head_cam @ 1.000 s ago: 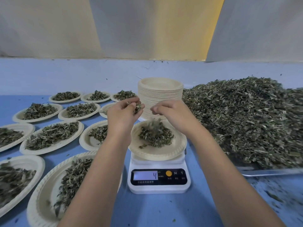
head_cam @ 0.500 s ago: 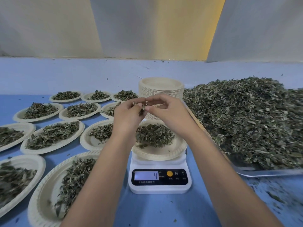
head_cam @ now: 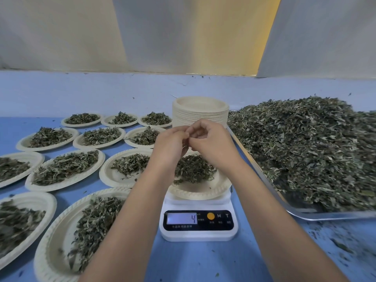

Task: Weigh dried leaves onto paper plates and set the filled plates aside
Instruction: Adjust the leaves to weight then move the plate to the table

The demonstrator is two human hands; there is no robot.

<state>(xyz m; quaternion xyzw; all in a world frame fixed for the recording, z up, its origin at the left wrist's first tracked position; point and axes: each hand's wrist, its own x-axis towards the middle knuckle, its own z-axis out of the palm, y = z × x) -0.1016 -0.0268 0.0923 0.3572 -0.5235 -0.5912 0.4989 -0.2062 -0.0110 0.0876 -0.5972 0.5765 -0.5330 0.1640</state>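
Four is what the scale's display (head_cam: pixel 181 218) reads right now, with the paper plate (head_cam: pixel 198 192) sitting on the white kitchen scale (head_cam: pixel 198 234) and a modest mound of dried leaves (head_cam: pixel 193 169) on it. Both hands are up above that plate, fingertips touching each other: the left hand (head_cam: pixel 169 147) and the right hand (head_cam: pixel 211 145) are pinched in tight, fingers narrow and curled. Looks like they're fiddling with a tiny bit of leaf between them, but honestly I can't make out what's actually in the pinch.

My take on doing this bit well: this is the fine top-up, so go crumb by crumb. Keep the hands off the plate rim so the reading stays honest, drop the bits into the middle of the mound so nothing slides off, then pause and let the number settle before adding more. Extra leaf is right there in the big pile on the metal tray (head_cam: pixel 329 215) just to the right.

Ten or so filled plates (head_cam: pixel 67 169) are already spread over the blue table (head_cam: pixel 203 261) on the left, with the stack of empty plates (head_cam: pixel 200 117) just behind the hands.
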